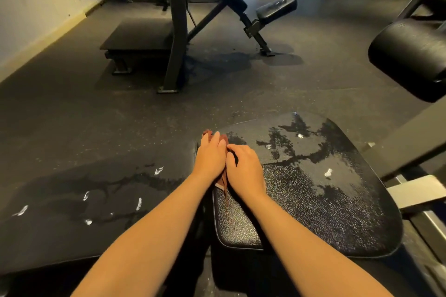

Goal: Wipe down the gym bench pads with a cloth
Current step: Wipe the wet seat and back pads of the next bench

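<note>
cloth (224,182) lies beneath flat left hand (210,157), curled right hand (245,169) pinching it, on pad (313,188).

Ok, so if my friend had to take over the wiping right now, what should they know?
The left hand lies flat, fingers straight, pressing on the reddish-brown cloth.
The right hand is beside it, fingers curled on the same cloth, seemingly gripping it.
The cloth sits bunched at the left edge of the black textured bench pad.
Done: hard to tell; wet patches cover the pad's far half.
Left: wipe across the pad, then others such as the black round roller pad.
</note>
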`<state>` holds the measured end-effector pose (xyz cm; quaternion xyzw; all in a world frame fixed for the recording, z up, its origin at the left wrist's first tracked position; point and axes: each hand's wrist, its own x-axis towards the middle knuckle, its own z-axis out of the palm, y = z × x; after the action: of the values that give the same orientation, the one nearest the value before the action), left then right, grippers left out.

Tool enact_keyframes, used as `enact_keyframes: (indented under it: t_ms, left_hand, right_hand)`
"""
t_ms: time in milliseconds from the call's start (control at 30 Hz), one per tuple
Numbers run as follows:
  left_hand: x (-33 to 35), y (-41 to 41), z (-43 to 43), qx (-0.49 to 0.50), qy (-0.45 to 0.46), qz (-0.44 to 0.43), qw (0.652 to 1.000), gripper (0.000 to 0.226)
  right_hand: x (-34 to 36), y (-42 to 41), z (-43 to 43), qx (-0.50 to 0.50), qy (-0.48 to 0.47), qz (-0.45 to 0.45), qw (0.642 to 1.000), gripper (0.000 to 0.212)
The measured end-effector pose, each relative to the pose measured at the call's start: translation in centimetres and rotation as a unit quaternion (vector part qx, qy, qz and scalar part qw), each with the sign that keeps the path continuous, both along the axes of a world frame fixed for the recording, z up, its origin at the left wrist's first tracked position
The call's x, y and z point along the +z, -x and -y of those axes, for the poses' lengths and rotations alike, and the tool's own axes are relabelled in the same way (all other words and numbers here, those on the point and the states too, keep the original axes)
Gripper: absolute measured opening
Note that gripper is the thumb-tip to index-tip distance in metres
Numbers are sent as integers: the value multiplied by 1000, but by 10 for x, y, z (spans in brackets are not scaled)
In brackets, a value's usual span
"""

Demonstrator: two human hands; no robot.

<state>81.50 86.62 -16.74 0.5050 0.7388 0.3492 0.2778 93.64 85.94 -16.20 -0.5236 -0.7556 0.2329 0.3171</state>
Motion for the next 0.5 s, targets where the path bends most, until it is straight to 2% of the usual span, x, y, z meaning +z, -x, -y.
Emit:
enact_keyframes:
  t_ms: [167, 333, 400, 500]
  left_hand:
    - [-4, -1, -5, -12, -27, -49, 998, 43]
    - [-15, -11, 34, -62, -79, -159, 982, 46]
    - [-16, -25, 57, -93, -61, -215, 970, 55]
    - [-22, -27, 62, -108, -67, -211, 969, 60]
  right_hand:
    - [2, 2, -2, -2, 4, -21, 1000, 32]
    - [1, -2, 3, -23, 28, -59, 998, 32]
    - [1, -3, 6, -34, 30, -64, 997, 34]
    - [3, -3, 6, -33, 29, -61, 997, 33]
